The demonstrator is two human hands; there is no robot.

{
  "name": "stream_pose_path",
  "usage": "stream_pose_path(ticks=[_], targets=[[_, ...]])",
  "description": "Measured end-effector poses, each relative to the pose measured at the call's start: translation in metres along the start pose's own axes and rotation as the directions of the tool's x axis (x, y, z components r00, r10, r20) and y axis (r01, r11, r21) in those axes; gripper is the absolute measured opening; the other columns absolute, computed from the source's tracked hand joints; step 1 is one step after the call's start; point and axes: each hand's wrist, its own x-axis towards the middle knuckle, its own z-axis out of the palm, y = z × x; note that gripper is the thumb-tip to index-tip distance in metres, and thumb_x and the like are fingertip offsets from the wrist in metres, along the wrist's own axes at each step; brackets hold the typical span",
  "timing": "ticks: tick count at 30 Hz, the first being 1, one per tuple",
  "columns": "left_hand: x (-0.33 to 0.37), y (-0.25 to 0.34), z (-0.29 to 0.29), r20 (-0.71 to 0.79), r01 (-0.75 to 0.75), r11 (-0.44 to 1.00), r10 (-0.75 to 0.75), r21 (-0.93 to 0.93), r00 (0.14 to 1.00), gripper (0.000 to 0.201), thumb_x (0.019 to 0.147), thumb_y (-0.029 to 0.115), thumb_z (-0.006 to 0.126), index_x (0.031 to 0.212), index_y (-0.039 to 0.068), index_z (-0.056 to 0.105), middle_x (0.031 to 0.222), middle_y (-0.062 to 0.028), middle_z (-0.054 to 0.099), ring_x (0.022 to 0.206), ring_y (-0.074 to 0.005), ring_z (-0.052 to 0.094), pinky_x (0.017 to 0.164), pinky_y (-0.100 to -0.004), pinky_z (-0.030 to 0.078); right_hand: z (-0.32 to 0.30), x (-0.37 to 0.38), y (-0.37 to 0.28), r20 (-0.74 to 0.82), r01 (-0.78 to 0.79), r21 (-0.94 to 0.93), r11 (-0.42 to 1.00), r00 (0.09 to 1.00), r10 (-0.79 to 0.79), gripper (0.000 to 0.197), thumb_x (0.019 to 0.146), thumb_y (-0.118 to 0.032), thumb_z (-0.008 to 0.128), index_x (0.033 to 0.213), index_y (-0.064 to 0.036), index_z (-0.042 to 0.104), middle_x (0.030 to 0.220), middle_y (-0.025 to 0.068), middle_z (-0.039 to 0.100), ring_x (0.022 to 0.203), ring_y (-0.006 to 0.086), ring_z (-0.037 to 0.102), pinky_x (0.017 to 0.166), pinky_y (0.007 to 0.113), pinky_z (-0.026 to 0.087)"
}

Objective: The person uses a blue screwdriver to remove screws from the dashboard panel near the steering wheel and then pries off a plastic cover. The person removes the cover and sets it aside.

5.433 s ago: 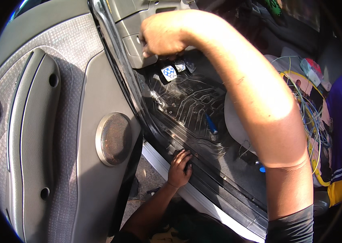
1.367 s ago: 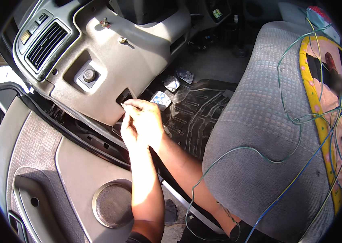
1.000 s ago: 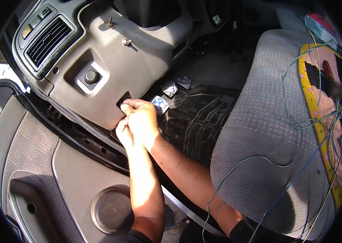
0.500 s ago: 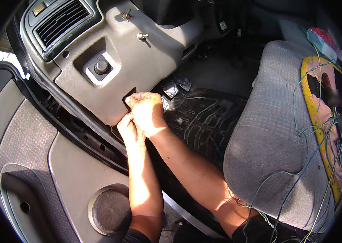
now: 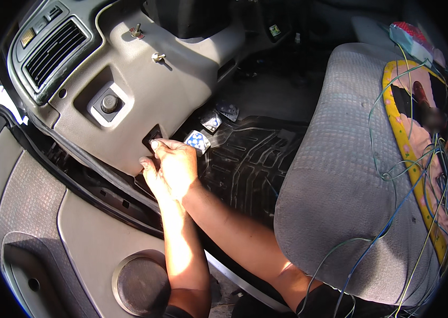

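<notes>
The right hand [image 5: 180, 164] is at the low edge of a square hole [image 5: 153, 132] in the gray dashboard panel [image 5: 126, 151]. Its thumb and fingers are bunched together right by the hole. The left hand [image 5: 153, 177] is just below and to the left, its fingers curled near the panel's bottom edge. I can't tell if either hand grips something. The hole looks dark, so what is in it is hard to see.

Above the hands, a bigger scooped-out pocket [image 5: 82, 100] has a round dark knob [image 5: 110, 103] in it, on a pale square plate. Right of the hands is a pedal [image 5: 197, 142] with blue spots. Farther right, a tangle of wires [image 5: 438, 159] lies on a yellow-edged pink cloth [image 5: 389, 106].
</notes>
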Motion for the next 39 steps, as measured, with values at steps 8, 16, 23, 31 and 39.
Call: stream_pose_path(ticks=[8, 16, 23, 31, 39], targets=[[0.018, -0.009, 0.013, 0.068, 0.031, 0.997, -0.027, -0.064, 0.997, 0.018, 0.098, 0.013, 0.070, 0.105, -0.004, 0.068, 0.082, -0.0052, 0.065, 0.070, -0.0135, 0.060, 0.064, -0.0241, 0.052, 0.007, 0.002, -0.024, -0.006, -0.113, 0.150, 0.982, 0.993, 0.115, 0.015, 0.106, -0.004, 0.068, 0.099, 0.0091, 0.071, 0.087, 0.0074, 0.063, 0.067, 0.0119, 0.054, 0.052, 0.027, 0.051], [0.011, -0.007, 0.019, 0.082, 0.031, 0.996, -0.024, -0.078, 0.996, 0.022, 0.098, 0.016, 0.071, 0.107, -0.003, 0.068, 0.086, -0.0064, 0.065, 0.074, -0.0155, 0.060, 0.068, -0.0263, 0.053, 0.010, 0.011, -0.016, 0.011, -0.109, -0.001, 0.994, 0.994, 0.109, 0.022, 0.105, -0.008, 0.070, 0.109, 0.0132, 0.072, 0.090, 0.0118, 0.070, 0.059, 0.0125, 0.058, 0.050, 0.029, 0.057], [0.006, -0.008, 0.024, 0.084, 0.039, 0.994, -0.030, -0.102, 0.996, 0.025, 0.099, 0.019, 0.071, 0.109, -0.003, 0.067, 0.089, -0.0075, 0.065, 0.078, -0.0173, 0.061, 0.071, -0.0282, 0.054, 0.017, 0.004, -0.017, -0.044, -0.098, -0.027, 0.995, 0.994, 0.097, 0.024, 0.105, -0.009, 0.071, 0.115, 0.0131, 0.073, 0.084, 0.0099, 0.071, 0.054, 0.0098, 0.056, 0.051, 0.028, 0.061], [0.005, -0.017, 0.029, 0.108, 0.061, 0.987, -0.045, -0.150, 0.993, 0.028, 0.099, 0.023, 0.071, 0.111, -0.002, 0.066, 0.093, -0.0087, 0.065, 0.082, -0.0194, 0.061, 0.075, -0.0303, 0.054, -0.007, 0.004, -0.008, 0.052, -0.102, 0.108, 0.989, 0.994, 0.097, 0.021, 0.107, -0.009, 0.068, 0.120, 0.0081, 0.067, 0.067, 0.0013, 0.053, 0.050, 0.0066, 0.048, 0.058, 0.031, 0.062], [0.001, -0.020, 0.032, 0.120, 0.067, 0.984, -0.048, -0.163, 0.992, 0.032, 0.100, 0.026, 0.071, 0.113, -0.002, 0.065, 0.097, -0.0099, 0.065, 0.086, -0.0214, 0.062, 0.079, -0.0325, 0.055, -0.002, -0.001, -0.020, 0.046, -0.104, 0.048, 0.993, 0.994, 0.102, 0.024, 0.109, -0.012, 0.067, 0.120, 0.0088, 0.067, 0.064, -0.0002, 0.050, 0.046, 0.0057, 0.043, 0.053, 0.030, 0.062]])
